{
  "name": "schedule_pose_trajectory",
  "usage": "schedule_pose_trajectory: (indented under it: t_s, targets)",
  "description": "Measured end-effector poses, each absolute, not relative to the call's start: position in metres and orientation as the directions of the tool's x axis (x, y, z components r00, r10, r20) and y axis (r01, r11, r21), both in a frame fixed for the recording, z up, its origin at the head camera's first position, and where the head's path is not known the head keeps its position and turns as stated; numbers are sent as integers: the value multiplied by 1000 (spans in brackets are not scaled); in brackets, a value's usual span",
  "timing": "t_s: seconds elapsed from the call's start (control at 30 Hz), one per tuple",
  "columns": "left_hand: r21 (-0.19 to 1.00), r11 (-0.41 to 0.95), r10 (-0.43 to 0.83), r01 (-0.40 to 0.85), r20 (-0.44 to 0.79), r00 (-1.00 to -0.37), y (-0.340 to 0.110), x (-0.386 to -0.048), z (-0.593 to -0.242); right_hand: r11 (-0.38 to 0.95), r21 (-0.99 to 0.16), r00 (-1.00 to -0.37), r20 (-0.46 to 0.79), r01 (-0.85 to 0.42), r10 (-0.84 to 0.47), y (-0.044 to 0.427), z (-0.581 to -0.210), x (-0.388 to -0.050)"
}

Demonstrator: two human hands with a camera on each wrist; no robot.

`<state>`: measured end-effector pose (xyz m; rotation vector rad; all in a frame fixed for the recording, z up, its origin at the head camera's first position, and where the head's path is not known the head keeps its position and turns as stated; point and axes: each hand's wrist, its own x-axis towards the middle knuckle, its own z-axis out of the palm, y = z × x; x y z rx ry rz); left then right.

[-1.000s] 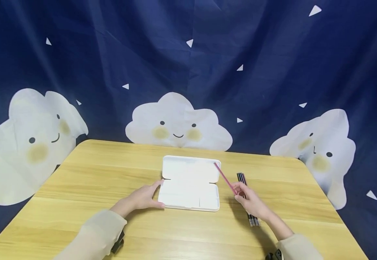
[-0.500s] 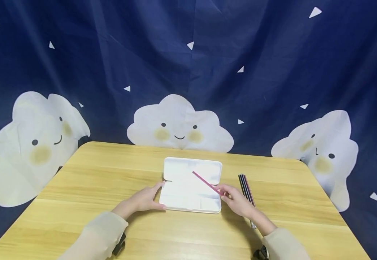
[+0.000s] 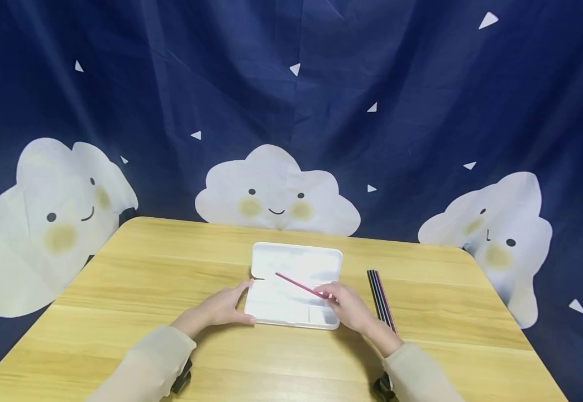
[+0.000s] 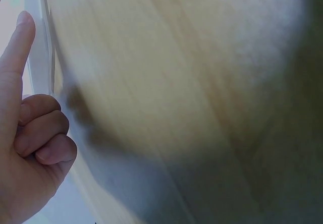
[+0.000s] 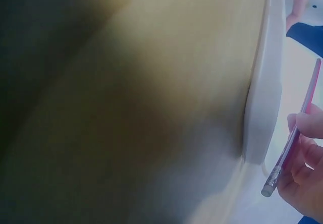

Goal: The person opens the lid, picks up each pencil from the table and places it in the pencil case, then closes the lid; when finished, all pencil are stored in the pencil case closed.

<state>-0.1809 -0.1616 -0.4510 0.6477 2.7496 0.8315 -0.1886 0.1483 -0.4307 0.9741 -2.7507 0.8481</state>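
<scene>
An open white pencil case (image 3: 276,310) lies on the table with its lid folded back. My left hand (image 3: 221,306) holds the case at its left side, thumb at the front corner and a finger near the hinge. In the left wrist view, the other fingers (image 4: 43,128) are curled beside the case. My right hand (image 3: 347,307) pinches a pink pencil (image 3: 299,285) near its eraser end, above the right part of the case. The pencil slants, its far end pointing left over the case. In the right wrist view, its eraser (image 5: 268,188) sticks out below the fingers.
Several dark and reddish pencils (image 3: 379,296) lie together on the wooden table (image 3: 146,279), right of the case and partly behind the right forearm. A dark blue curtain (image 3: 251,72) with printed clouds hangs behind the table.
My right hand has moved left from beside the loose pencils to over the case, carrying the pink pencil. The left hand has stayed at the case's left side.
</scene>
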Motion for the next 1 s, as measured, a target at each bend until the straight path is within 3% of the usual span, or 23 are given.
schedule_pose_trajectory:
  t_s: [0.43,1.0]
  targets:
    - [566,742,467,360,-50,-883,-161,-181,-452,631,-381,-733,252,-675,-631,125,-432,-199]
    - [568,743,464,355,-56,-884,-163,-179,-451,593,-422,-699,156,-686,-698,112,-439,-206]
